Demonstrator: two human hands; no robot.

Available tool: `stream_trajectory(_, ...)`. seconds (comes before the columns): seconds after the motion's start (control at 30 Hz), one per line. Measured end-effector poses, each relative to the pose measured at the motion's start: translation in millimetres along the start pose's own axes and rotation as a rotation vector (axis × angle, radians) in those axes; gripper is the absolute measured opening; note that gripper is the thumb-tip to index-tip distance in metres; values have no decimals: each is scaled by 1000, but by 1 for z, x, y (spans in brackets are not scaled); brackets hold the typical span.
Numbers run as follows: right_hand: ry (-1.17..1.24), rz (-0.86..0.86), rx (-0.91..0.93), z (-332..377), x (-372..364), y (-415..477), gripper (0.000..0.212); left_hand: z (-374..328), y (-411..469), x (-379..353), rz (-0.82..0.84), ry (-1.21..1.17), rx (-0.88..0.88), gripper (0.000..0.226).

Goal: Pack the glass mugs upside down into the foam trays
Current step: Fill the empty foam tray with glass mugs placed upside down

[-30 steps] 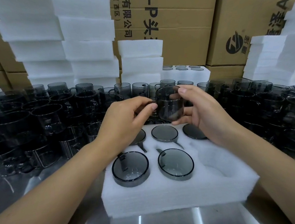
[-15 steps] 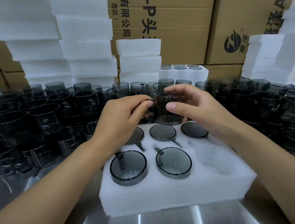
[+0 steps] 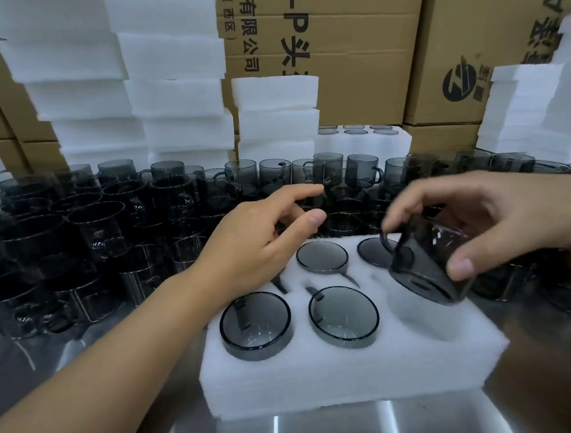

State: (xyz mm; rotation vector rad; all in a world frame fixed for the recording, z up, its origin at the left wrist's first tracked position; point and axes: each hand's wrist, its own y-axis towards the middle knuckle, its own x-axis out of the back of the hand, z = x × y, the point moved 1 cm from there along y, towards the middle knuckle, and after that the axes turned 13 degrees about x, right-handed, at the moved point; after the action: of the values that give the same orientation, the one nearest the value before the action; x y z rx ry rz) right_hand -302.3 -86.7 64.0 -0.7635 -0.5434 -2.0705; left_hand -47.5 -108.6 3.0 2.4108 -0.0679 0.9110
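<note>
**Object.** Smoke-grey glass mug, clear of the foam and tilted, with its handle on the side away from the thumb. It is motion-blurred, so I cannot tell which end faces down.

**Grip.** Right hand holds it from above. The fingers curl over the far wall and the thumb presses the near wall, clamped on the glass.

**Below the thumb.** Near-right pocket of the white foam tray, which looks vacant. Beside the thumb, toward the other hand, two inverted mugs are seated base up. Two more lie under and ahead of the curled fingers.

**Other hand.** Left hand holds nothing, its fingers apart and loosely extended. The palm covers the far-left pocket. A handle shows beneath it, so that pocket is probably filled.

**Beyond the fingertips.** A crowd of loose upright grey mugs, then stacked white foam blocks and brown cardboard cartons. The tray rests on a steel tabletop.

**Step (judged).** Seating the last mug of this tray.

**Next move calls for:**
- turning the mug rim-down and level over the vacant pocket;
- lining its handle up with the slot cut in the foam;
- pressing it straight down, since skewed entry could tear the foam or knock the neighbouring mug.

The left hand looks placed to fetch a fresh mug.
</note>
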Motion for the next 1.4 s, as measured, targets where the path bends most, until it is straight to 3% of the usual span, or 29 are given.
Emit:
stream_trajectory(0.17, -108, 135, -101, 0, -2, -2, 59, 1, 1, 0, 11, 32, -20, 31)
stream_trajectory(0.57, -324, 287, -176, 8, -13, 10, 64, 3, 1, -1, 14, 67, -22, 26)
stream_trajectory(0.63, -333, 191, -146, 9, -14, 14, 72, 3, 1, -1, 16, 74, -15, 30)
stream_trajectory(0.77, -287, -215, -56, 2, -31, 38, 71, 3, 1, 0, 19, 97, -13, 47)
stream_trajectory(0.93, -345, -33, -226, -5, -54, 49, 76, 4, 2, -1, -19, 176, 20, 29)
stream_trajectory(1.1, -477, 51, -291, -9, -59, 55, 94, 6, 3, -3, -63, 221, 71, 26)
stream_trajectory(1.4, -690, 47, -200, -23, -77, 49, 82, 4, 4, -4, -47, 263, 56, 27)
